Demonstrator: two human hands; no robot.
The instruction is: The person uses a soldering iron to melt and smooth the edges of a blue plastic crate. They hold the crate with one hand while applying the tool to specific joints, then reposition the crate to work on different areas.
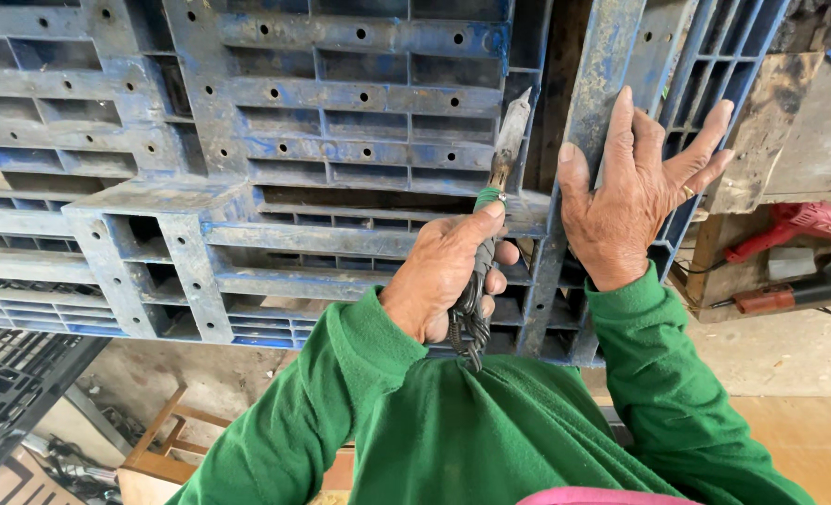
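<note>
Your left hand point(444, 276) is closed in a fist around the handle of a knife-like hand tool point(498, 178). The thumb lies along the top of the grip, its tip touching the green tape band at the upper end of the handle, and the other fingers point(495, 281) curl around the dark cord wrapping below it. A loop of that cord hangs out beneath the fist, just above your green sleeve. The worn, flat blade extends up and slightly right from the thumb, and its tip rests against the ribbed face of the blue plastic pallet point(322, 140), close to a dark vertical gap between two pallet sections. Your right hand point(630, 201) is open and grips nothing. Its palm and spread fingers lie flat on the upright blue bar point(602, 65) just right of that gap, with the fingertips pointing upward. One finger carries a ring. The blade stands between your two hands, near the right thumb but not touching it. To the far right, a red power drill point(794, 224) and a second red-handled power tool point(789, 295) lie on a wooden surface, well apart from both hands. A black plastic grid point(9, 383) sits at the lower left.
</note>
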